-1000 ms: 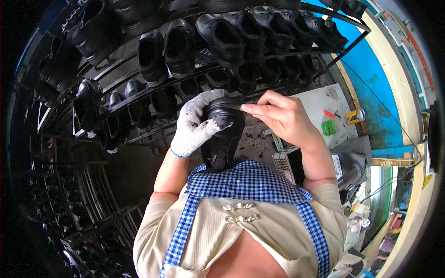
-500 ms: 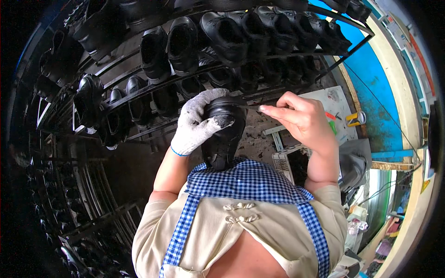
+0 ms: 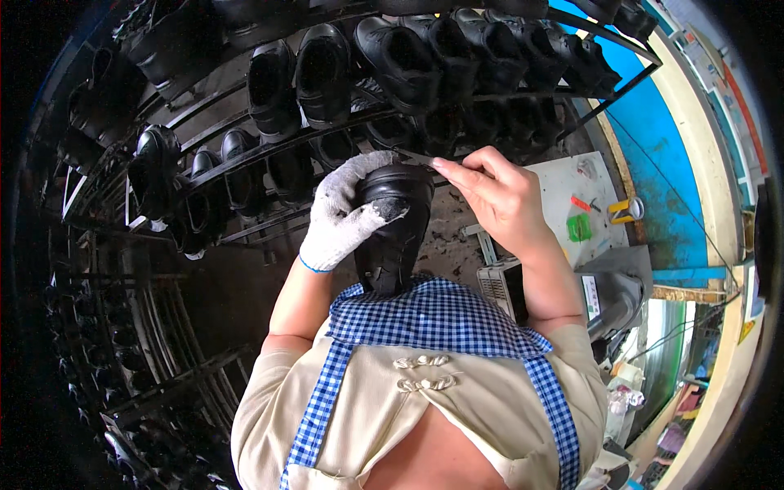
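Note:
A black shoe (image 3: 396, 237) is held in front of my chest, one end against my apron and the other pointing away. My left hand (image 3: 343, 214), in a grey-white knit glove with worn dark thumb tip, is closed around its far end. Bare, my right hand (image 3: 500, 196) pinches a thin, flat, dark blade-like tool (image 3: 416, 157) between thumb and fingers. The tool reaches leftward to the shoe's far rim, close to my gloved fingers. Whether its tip touches the shoe is hard to tell.
Black metal racks (image 3: 220, 173) with rows of black shoes stand ahead and along the left. A pale board (image 3: 572, 184) on the right bears a green item (image 3: 579, 228), a small red-handled tool (image 3: 581, 202) and a yellow-and-white tape roll (image 3: 626, 210). Dark scraps litter the floor.
My right hand has moved left and slightly away from me, taking the blade-like tool along the shoe's far rim. My left hand still grips the shoe, nearly unmoved.

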Tool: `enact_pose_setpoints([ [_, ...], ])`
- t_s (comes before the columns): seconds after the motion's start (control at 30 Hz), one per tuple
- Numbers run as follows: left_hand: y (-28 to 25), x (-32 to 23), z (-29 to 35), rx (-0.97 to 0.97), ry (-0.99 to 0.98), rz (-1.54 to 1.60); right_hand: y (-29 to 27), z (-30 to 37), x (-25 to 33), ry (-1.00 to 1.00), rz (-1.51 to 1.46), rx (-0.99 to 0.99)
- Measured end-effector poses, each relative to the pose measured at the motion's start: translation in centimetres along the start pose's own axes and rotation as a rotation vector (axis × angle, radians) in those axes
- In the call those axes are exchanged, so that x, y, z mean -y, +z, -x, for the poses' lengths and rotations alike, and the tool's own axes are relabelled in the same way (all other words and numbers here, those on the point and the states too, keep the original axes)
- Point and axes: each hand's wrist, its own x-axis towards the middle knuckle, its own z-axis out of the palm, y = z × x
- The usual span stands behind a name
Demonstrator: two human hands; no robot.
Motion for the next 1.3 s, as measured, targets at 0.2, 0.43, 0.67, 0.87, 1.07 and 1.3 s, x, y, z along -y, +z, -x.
enact_pose_setpoints([
  [0.2,-1.2,-0.2,0.6,-0.215,0.015,0.065,0.6,1.8,-1.3,0.164,-0.321,0.017],
  [0.43,-7.9,4.4,1.4,-0.572,0.153,0.651,4.0,9.4,-3.1,0.415,-0.406,0.195],
  [0.67,-7.0,6.8,1.1,-0.592,0.034,0.936,3.2,6.8,0.3,-0.014,-0.254,-0.018],
  [0.87,-6.0,7.7,0.4,-0.496,-0.102,0.926,1.1,7.3,0.0,0.137,-0.447,0.124],
  [1.07,-4.2,6.8,-0.7,-0.345,-0.183,0.607,1.5,10.6,-3.5,0.743,-1.381,-0.102],
  [1.3,-1.3,7.2,-1.5,-0.305,-0.458,0.63,0.5,16.2,-7.5,0.979,-1.575,-0.4],
])
